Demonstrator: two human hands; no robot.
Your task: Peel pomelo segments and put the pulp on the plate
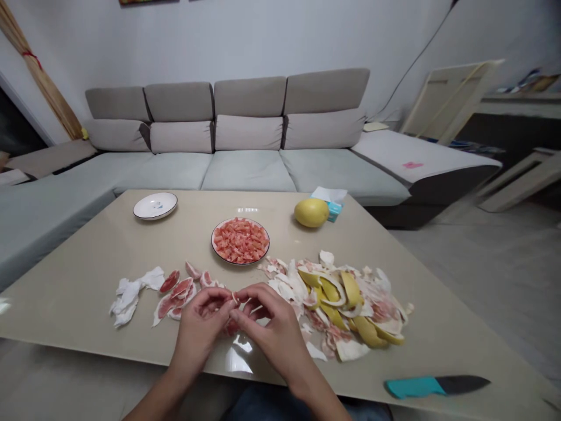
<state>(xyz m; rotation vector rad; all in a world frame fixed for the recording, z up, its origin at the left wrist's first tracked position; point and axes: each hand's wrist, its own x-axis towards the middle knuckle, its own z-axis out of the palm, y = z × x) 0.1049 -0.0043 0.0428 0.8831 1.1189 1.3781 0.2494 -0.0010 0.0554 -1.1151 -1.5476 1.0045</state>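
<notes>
My left hand and my right hand meet over the near part of the table, fingertips pinched on a small piece of pomelo with pale membrane on it. Most of that piece is hidden by the fingers. Left of and behind my left hand lie red pomelo segments with white skin. Beyond both hands, a dark-rimmed plate bears a heap of peeled pink-red pomelo flesh. To the right of my right hand spreads a pile of yellow rind, white pith and membranes.
A knife with a turquoise handle rests at the near right edge. A whole yellow pomelo sits by a tissue pack at the back. Further left are a white plate and crumpled tissue. A grey sofa stands behind the table.
</notes>
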